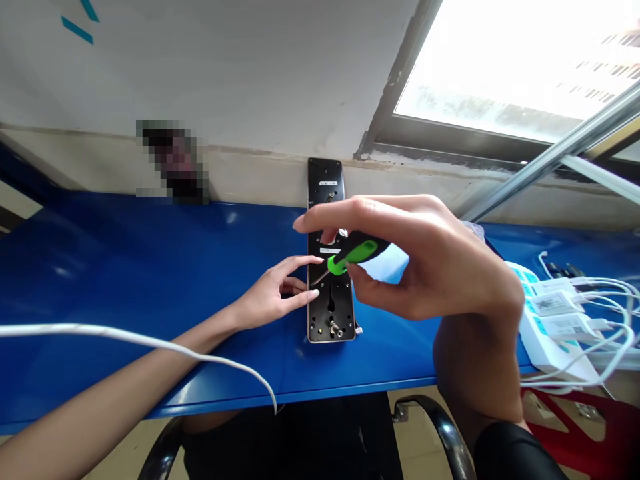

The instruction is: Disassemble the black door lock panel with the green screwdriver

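A long black metal plate (pixel 331 310), probably a door-lock backplate, lies on the blue table with white labels and several holes. My right hand (pixel 415 260) grips a screwdriver (pixel 355 255) with a green and black handle, its thin shaft slanting down-left across the plate. The tip is close to the plate's left edge, but the exact contact is hidden. My left hand (pixel 273 293) lies with its fingers apart, and the fingertips touch the plate's left side. My right hand hides the plate's middle.
The blue table (pixel 125 267) ends at a wall behind. A white multi-port charger (pixel 553 317) with several cables stands at the right. A white cable (pixel 125 337) crosses my left forearm. A curved chair back (pixel 440 420) shows below the front edge.
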